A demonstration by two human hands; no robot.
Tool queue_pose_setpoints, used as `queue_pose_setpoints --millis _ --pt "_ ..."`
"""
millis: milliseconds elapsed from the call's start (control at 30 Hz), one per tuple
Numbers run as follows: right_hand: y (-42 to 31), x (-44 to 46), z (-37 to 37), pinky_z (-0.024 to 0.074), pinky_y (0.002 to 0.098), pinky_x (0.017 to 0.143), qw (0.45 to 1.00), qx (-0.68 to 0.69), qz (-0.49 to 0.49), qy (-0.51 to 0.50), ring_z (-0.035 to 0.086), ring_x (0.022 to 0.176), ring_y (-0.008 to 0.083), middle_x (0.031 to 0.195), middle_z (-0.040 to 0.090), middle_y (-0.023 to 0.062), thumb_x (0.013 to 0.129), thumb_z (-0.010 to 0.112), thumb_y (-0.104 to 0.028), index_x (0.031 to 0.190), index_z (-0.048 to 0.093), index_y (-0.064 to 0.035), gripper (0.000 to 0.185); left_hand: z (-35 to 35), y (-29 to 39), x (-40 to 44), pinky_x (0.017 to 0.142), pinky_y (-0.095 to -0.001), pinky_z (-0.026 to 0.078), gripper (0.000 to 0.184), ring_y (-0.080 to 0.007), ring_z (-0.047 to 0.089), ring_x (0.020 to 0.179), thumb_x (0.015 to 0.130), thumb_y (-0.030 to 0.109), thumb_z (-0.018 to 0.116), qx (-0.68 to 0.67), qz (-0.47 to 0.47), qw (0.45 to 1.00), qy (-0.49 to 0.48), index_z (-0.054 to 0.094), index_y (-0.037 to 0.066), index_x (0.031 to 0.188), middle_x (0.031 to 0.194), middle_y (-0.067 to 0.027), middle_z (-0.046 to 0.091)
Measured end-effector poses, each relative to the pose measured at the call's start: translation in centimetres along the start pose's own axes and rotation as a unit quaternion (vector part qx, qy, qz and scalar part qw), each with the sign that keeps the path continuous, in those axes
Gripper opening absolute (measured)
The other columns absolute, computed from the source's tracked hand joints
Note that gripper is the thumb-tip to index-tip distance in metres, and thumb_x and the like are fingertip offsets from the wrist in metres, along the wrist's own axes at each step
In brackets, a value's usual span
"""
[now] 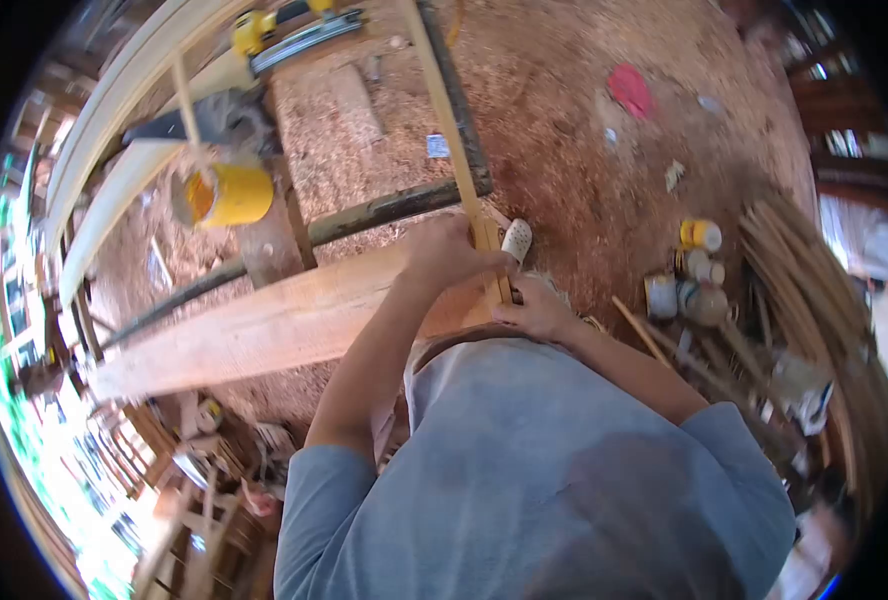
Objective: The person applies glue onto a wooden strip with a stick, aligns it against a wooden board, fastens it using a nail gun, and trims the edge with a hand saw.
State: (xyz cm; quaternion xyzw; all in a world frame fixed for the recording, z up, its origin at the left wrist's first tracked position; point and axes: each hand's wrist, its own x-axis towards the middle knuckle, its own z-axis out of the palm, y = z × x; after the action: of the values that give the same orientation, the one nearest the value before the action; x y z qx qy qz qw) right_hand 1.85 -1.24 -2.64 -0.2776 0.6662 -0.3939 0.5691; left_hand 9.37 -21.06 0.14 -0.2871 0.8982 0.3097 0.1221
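Note:
A wide, pale wooden plank [254,325] runs from the left to just in front of my body. Across its near end lies a narrow wooden strip [451,125], which stretches away from me. My left hand [446,252] is closed around the strip near its close end, with its thumb pointing right. Just beside it, my right hand [539,308] pinches the end of the strip from the right. The fingers partly hide this end, so its exact shape is unclear.
A yellow bucket [239,195] stands beyond the plank, near a yellow nail gun [294,42]. Long curved boards [114,90] lie at the upper left. Containers [702,300] and bundled wood strips [814,310] are on the right. Shavings cover the ground around a dark pole [384,208].

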Motion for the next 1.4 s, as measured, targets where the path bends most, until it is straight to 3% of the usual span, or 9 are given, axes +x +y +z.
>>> queue_pose_setpoints --millis 233,433,633,700,900,1000,1200,1300,1400 --pt "1.1 -1.2 2.4 0.0517 0.0323 0.081 0.989 0.046 0.010 0.138 0.065 0.091 0.0181 0.100 0.068 0.0100 0.087 0.071 -0.015 0.123 0.058 0.0067 0.044 -0.7 0.1 -0.3 0.076 -0.0403 0.056 0.065 -0.0301 0.071 0.083 0.063 0.069 0.075 -0.001 0.005 0.999 -0.046 0.073 0.006 0.080 0.083 -0.0150 0.073" --pt "4.3 -1.7 6.0 0.0522 0.0317 0.071 0.922 0.325 0.128 0.166 0.063 0.080 0.0143 0.098 0.066 0.0068 0.097 0.062 -0.029 0.121 0.060 0.0009 0.038 0.9 -0.5 -0.1 0.072 -0.0404 0.057 0.061 -0.0301 0.072 0.081 0.068 0.066 0.073 0.043 0.055 0.998 0.004 0.075 0.006 0.079 0.083 -0.0151 0.073" --pt "4.4 0.1 11.3 0.0543 0.0375 0.068 0.807 0.519 0.001 0.282 0.063 0.077 0.0173 0.100 0.066 0.0055 0.103 0.053 -0.036 0.120 0.059 -0.0030 0.038 0.2 0.5 -1.0 0.080 -0.0433 0.055 0.065 -0.0328 0.071 0.086 0.070 0.068 0.072 0.042 0.067 0.997 0.012 0.074 0.004 0.084 0.086 -0.0163 0.073" --pt "2.0 -0.2 11.1 0.0547 0.0408 0.077 0.689 0.655 -0.005 0.311 0.065 0.085 0.0207 0.105 0.066 0.0069 0.104 0.048 -0.040 0.123 0.057 -0.0046 0.041 0.0 0.9 -0.6 0.085 -0.0421 0.053 0.077 -0.0351 0.069 0.094 0.070 0.073 0.071 0.077 0.025 0.996 -0.031 0.071 -0.001 0.094 0.096 -0.0198 0.072" --pt "2.1 -0.2 12.1 0.0508 0.0425 0.088 0.682 0.687 0.012 0.250 0.063 0.104 0.0229 0.111 0.065 0.0089 0.106 0.043 -0.043 0.127 0.057 -0.0076 0.043 0.2 0.7 -0.3 0.088 -0.0446 0.052 0.084 -0.0375 0.068 0.097 0.071 0.076 0.067 0.100 0.021 0.994 -0.038 0.071 -0.004 0.098 0.098 -0.0225 0.071" --pt "1.5 -0.8 12.0 0.0503 0.0392 0.087 0.694 0.671 -0.003 0.260 0.062 0.102 0.0213 0.113 0.065 0.0092 0.105 0.047 -0.040 0.126 0.058 -0.0047 0.043 0.9 0.4 -0.3 0.082 -0.0415 0.055 0.069 -0.0347 0.071 0.088 0.069 0.069 0.073 0.107 0.035 0.994 0.012 0.074 0.002 0.085 0.089 -0.0163 0.073" --pt "6.6 2.1 13.3 0.0493 0.0296 0.089 0.732 0.584 -0.104 0.335 0.061 0.102 0.0168 0.115 0.063 0.0111 0.103 0.055 -0.038 0.129 0.055 0.0058 0.051 1.0 0.4 -0.3 0.083 -0.0430 0.055 0.071 -0.0351 0.071 0.089 0.070 0.071 0.072 0.101 0.023 0.995 0.010 0.074 0.002 0.087 0.090 -0.0169 0.073" --pt "5.8 1.1 12.7 0.0491 0.0292 0.091 0.759 0.558 -0.053 0.330 0.061 0.103 0.0167 0.115 0.063 0.0107 0.103 0.054 -0.037 0.131 0.053 0.0076 0.053 1.0 0.2 -0.3 0.083 -0.0433 0.054 0.072 -0.0349 0.071 0.089 0.069 0.071 0.072 0.102 0.028 0.994 0.006 0.074 0.001 0.087 0.090 -0.0166 0.073" --pt "6.9 2.0 13.0 0.0502 0.0299 0.091 0.735 0.592 -0.085 0.320 0.062 0.101 0.0166 0.116 0.063 0.0110 0.103 0.054 -0.037 0.133 0.051 0.0081 0.054 1.0 0.2 -0.2 0.083 -0.0430 0.054 0.073 -0.0349 0.071 0.089 0.067 0.072 0.073 0.094 0.030 0.995 -0.004 0.074 0.001 0.087 0.090 -0.0162 0.073"
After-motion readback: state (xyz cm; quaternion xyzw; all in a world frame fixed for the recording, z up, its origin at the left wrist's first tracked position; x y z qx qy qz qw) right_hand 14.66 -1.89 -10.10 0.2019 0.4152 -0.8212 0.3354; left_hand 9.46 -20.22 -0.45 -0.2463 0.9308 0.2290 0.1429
